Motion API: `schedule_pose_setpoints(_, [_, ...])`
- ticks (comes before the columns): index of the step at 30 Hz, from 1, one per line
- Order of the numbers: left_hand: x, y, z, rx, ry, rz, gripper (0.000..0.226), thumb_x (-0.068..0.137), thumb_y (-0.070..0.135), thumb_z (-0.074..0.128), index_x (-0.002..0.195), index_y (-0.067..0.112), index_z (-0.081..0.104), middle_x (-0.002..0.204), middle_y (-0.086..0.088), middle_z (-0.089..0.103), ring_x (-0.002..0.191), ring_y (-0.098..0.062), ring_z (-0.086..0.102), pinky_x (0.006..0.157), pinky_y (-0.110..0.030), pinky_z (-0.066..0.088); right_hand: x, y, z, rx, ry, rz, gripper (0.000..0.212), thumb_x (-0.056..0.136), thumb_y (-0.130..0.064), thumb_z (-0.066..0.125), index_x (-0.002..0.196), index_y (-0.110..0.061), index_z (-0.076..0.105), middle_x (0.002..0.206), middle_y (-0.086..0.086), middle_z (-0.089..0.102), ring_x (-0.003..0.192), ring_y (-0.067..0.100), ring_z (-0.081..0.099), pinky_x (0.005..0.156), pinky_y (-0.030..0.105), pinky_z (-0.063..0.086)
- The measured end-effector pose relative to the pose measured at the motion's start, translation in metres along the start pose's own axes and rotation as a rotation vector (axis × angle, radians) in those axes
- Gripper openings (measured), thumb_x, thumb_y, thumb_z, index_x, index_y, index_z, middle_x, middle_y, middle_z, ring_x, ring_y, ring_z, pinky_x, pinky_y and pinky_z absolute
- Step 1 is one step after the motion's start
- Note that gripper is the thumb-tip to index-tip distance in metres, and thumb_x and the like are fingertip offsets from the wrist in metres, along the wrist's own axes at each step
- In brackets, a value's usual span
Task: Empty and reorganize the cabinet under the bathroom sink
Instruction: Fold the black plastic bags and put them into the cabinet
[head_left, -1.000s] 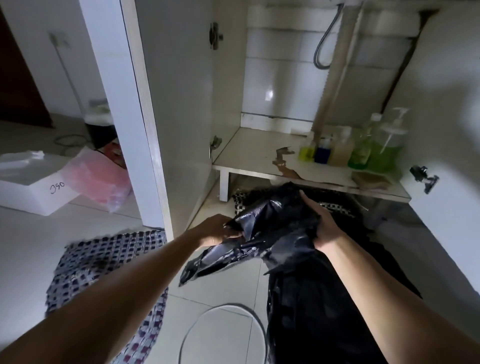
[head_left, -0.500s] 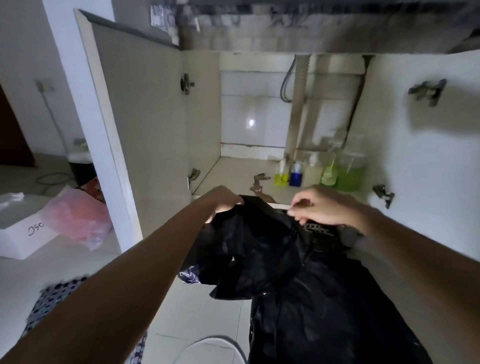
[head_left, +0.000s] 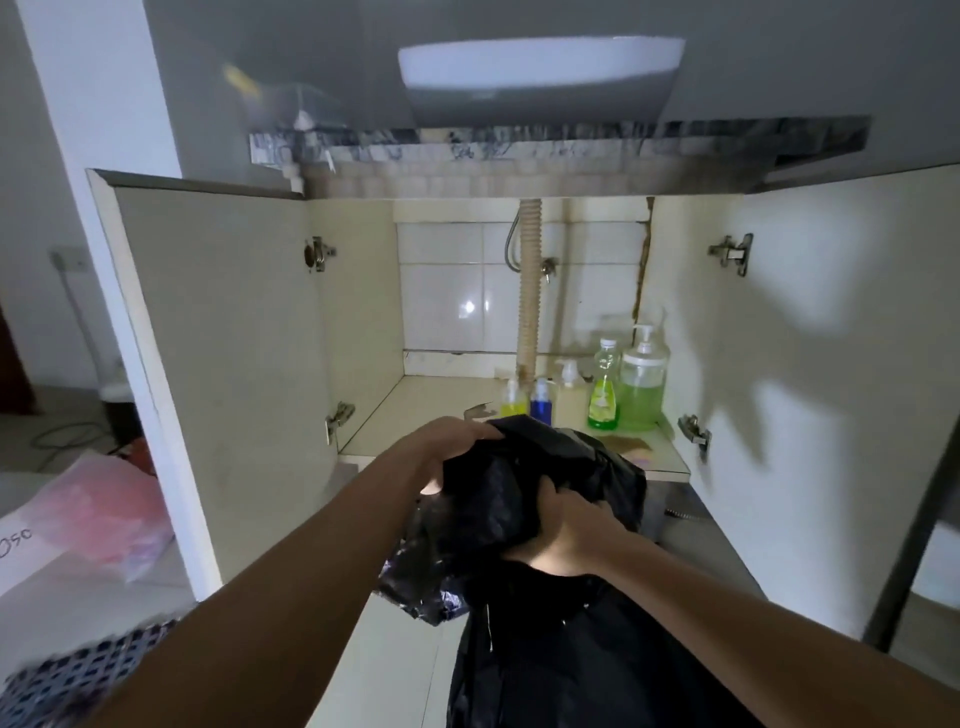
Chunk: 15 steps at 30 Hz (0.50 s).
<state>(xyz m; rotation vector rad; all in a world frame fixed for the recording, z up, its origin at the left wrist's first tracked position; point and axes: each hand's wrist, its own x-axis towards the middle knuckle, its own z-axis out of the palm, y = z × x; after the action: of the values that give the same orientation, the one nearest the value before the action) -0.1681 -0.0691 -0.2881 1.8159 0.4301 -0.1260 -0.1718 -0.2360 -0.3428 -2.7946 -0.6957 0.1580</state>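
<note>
Since half a second ago your head has tipped up: the white basin (head_left: 540, 78) and the marbled counter edge (head_left: 519, 148) are now showing above the open cabinet (head_left: 358, 291), and the black plastic bag (head_left: 524, 493) has been gathered tighter, its bunch sitting higher in front of the cabinet shelf (head_left: 415, 415). Your right hand (head_left: 563, 525) has dropped from the bag's top edge to its near side.

In the head view, your left hand (head_left: 449, 444) is curling over the top left of the bunch, fingers wrapped into the plastic; your right hand is gripping the lower right of it, fingertips sinking into the folds and hidden there. The bag is sitting between both hands, with loose ends hanging below them toward the floor and running out of the bottom of the frame. What the bag holds cannot be made out.

Behind it, at the shelf's right back, five bottles are standing together: yellow (head_left: 513, 400), blue (head_left: 541, 399), a cream pump (head_left: 569, 392), a green dish-soap bottle (head_left: 604, 389) and a large green pump jar (head_left: 643, 384). At the left edge a pink bag (head_left: 104, 514) is lying blurred on a white box (head_left: 31, 566).
</note>
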Motion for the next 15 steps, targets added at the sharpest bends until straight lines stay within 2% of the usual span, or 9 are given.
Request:
schedule_pose_setpoints(2, [0.0, 0.004, 0.014, -0.004, -0.06, 0.0, 0.021, 0.087, 0.026, 0.064, 0.094, 0.006, 0.068, 0.093, -0.014, 0.071, 0.083, -0.029, 0.067, 0.08, -0.039, 0.056, 0.0, 0.007, -0.002, -0.067, 0.041, 0.018, 0.091, 0.083, -0.047, 0.06, 0.147, -0.007, 0.01, 0.142, 0.013, 0.041, 0.132, 0.034, 0.039, 0.11, 0.051, 0.024])
schedule_pose_setpoints(5, [0.001, 0.01, 0.028, 0.046, -0.098, 0.051, 0.033, 0.081, 0.027, 0.071, 0.102, 0.002, 0.067, 0.103, -0.016, 0.07, 0.09, -0.031, 0.068, 0.088, -0.044, 0.055, 0.003, 0.015, -0.004, -0.191, 0.131, 0.013, 0.068, 0.088, -0.021, 0.049, 0.145, -0.005, 0.016, 0.131, 0.014, 0.052, 0.124, 0.033, 0.047, 0.109, 0.049, 0.024])
schedule_pose_setpoints(7, [0.0, 0.013, 0.032, 0.046, -0.147, 0.089, 0.039, 0.074, 0.023, 0.076, 0.108, 0.005, 0.067, 0.107, -0.017, 0.07, 0.097, -0.033, 0.067, 0.092, -0.049, 0.054, 0.003, 0.019, -0.009, -0.233, 0.164, 0.006, 0.058, 0.088, -0.017, 0.046, 0.141, -0.006, 0.025, 0.123, 0.014, 0.058, 0.118, 0.032, 0.052, 0.105, 0.047, 0.03])
schedule_pose_setpoints(11, [-0.012, 0.012, 0.029, 0.024, -0.35, 0.166, 0.027, 0.084, -0.002, 0.065, 0.107, 0.012, 0.063, 0.101, -0.012, 0.067, 0.094, -0.03, 0.065, 0.087, -0.042, 0.055, 0.009, 0.031, -0.017, -0.154, 0.242, -0.007, 0.026, 0.093, -0.017, 0.04, 0.117, -0.01, 0.045, 0.114, 0.013, 0.063, 0.105, 0.033, 0.06, 0.088, 0.04, 0.045])
schedule_pose_setpoints(13, [-0.018, 0.01, 0.026, 0.06, -0.492, 0.156, 0.036, 0.082, -0.004, 0.065, 0.111, 0.017, 0.061, 0.113, -0.015, 0.066, 0.105, -0.034, 0.063, 0.092, -0.046, 0.052, 0.016, 0.034, -0.017, -0.087, 0.266, 0.007, 0.018, 0.094, -0.021, 0.04, 0.107, -0.011, 0.047, 0.108, 0.013, 0.064, 0.099, 0.032, 0.063, 0.08, 0.039, 0.05])
schedule_pose_setpoints(15, [-0.016, 0.008, 0.024, 0.111, -0.5, 0.149, 0.044, 0.08, -0.008, 0.065, 0.113, 0.02, 0.058, 0.115, -0.017, 0.065, 0.106, -0.036, 0.063, 0.09, -0.048, 0.053, 0.021, 0.035, -0.016, -0.057, 0.269, 0.014, 0.018, 0.095, -0.022, 0.039, 0.104, -0.01, 0.047, 0.106, 0.013, 0.064, 0.097, 0.031, 0.062, 0.077, 0.039, 0.05])
